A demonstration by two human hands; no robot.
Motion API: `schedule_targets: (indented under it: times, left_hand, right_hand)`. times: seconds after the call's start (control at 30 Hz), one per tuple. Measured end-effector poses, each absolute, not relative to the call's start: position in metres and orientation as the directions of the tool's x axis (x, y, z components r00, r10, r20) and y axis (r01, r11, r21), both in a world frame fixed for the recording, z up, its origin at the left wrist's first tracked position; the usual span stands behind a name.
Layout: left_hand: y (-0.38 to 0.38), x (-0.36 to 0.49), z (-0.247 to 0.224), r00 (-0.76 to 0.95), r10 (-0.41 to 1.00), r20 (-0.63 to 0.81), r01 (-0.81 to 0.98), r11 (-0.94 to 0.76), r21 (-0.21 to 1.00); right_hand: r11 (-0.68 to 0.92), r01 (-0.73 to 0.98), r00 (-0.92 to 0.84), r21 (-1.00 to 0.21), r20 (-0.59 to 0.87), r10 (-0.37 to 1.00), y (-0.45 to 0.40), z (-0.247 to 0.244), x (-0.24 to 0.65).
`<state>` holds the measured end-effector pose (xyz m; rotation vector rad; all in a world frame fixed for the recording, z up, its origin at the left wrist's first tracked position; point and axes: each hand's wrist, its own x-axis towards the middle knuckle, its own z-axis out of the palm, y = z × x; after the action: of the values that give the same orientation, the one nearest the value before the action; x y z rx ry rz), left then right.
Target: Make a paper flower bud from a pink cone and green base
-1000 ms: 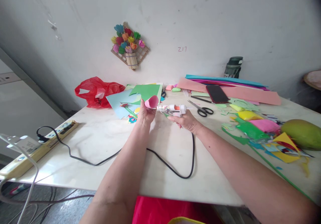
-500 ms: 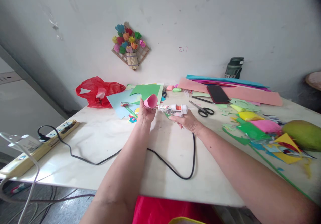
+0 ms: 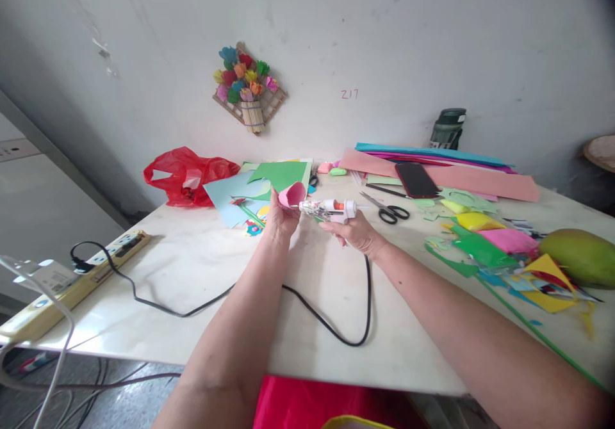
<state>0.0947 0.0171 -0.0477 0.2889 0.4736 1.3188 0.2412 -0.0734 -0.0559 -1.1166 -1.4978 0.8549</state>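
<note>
My left hand is closed on a curled piece of pink paper, which is rolled into a cup or cone shape. A white hot glue gun with a coloured pattern is gripped in my right hand. Its nozzle points left and lies at the pink paper; whether it touches is too small to tell. A clear glue stick pokes out at the back of the gun. From its handle a black cord loops over the table towards the left.
At left stands a power strip with plugs, behind it a red plastic bag. Coloured paper lies behind my hands. To the right are scissors, a phone, paper scraps, clay packets and a green mango-like fruit.
The pink paper has turned and shifted slightly to the right in my left hand. The glue gun has moved a little left, closer to it.
</note>
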Motion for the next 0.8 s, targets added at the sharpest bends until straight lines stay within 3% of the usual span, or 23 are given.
schedule_targets:
  times: [0.8]
  left_hand:
    - [0.0262,0.0899,-0.0526,0.087,0.970,-0.225,-0.892,0.177,0.416]
  right_hand:
    - [0.303,0.286,-0.026,-0.909,0.309,0.951,-0.0731,-0.0580,0.2463]
